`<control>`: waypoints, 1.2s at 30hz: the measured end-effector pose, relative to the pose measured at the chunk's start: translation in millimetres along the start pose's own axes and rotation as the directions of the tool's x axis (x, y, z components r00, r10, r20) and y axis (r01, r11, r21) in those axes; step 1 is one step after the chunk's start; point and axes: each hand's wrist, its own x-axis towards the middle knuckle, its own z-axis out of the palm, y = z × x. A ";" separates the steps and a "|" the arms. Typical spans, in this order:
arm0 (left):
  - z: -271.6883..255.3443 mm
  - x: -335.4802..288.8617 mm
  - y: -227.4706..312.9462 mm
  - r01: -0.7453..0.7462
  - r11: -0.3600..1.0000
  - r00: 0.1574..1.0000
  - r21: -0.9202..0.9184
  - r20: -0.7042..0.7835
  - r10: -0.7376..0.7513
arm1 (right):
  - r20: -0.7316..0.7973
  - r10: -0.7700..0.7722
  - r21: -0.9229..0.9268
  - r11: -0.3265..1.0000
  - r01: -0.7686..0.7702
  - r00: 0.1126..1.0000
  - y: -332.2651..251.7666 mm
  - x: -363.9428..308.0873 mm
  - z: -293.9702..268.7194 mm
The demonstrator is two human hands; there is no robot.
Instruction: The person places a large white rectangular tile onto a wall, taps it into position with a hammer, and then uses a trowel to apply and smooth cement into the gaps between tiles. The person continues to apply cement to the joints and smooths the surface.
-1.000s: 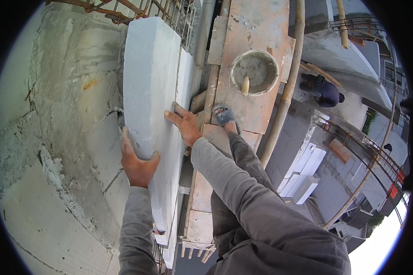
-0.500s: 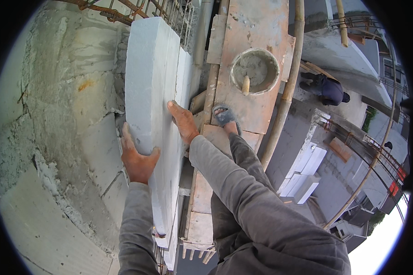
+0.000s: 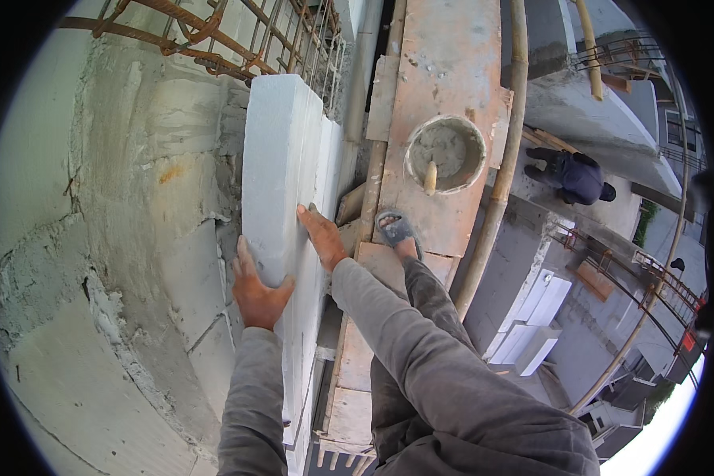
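Note:
A long white lightweight building block (image 3: 274,182) lies along the top of a wall, on edge, in front of me. My left hand (image 3: 262,292) grips across it, fingers over its left side and thumb on the right. My right hand (image 3: 323,236) presses its fingers against the block's right side, a little farther along. Under the right hand, the wall's face drops toward a plank walkway. On those planks stands a round bucket (image 3: 411,168) of wet grey mortar, with a wooden handle (image 3: 431,178) sticking out of it.
Rusty rebar (image 3: 214,59) crosses beyond the block's far end. My sandalled foot (image 3: 397,228) stands on the plank walkway (image 3: 444,71), edged by a bamboo pole (image 3: 496,206). Rough masonry (image 3: 166,230) spreads at left. Below right, another person (image 3: 575,176) bends over.
The whole view has shifted, so block, hands and bucket appear lower and slightly to the right. Both hands stay on the block; more rebar shows at the top.

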 end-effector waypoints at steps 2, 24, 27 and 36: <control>5.4 2.7 -2.7 -0.020 1.000 1.000 0.014 -0.007 0.020 | -0.035 -0.027 -0.055 0.998 0.025 0.999 0.3 2.7 -0.9; 15.8 -18.7 -11.3 0.146 0.989 0.984 0.024 0.104 -0.147 | -0.046 -0.603 -0.296 0.770 0.566 0.796 -235.6 80.9 -46.7; 21.6 -26.9 -12.7 0.098 0.995 0.994 0.030 0.055 -0.100 | -0.095 -0.886 -0.388 0.453 0.803 0.454 -257.9 36.9 -24.8; 37.3 -43.7 -20.1 0.055 0.998 0.998 -0.014 0.043 -0.054 | 0.416 -0.895 -0.406 -0.342 0.847 -0.161 -331.7 -34.8 99.9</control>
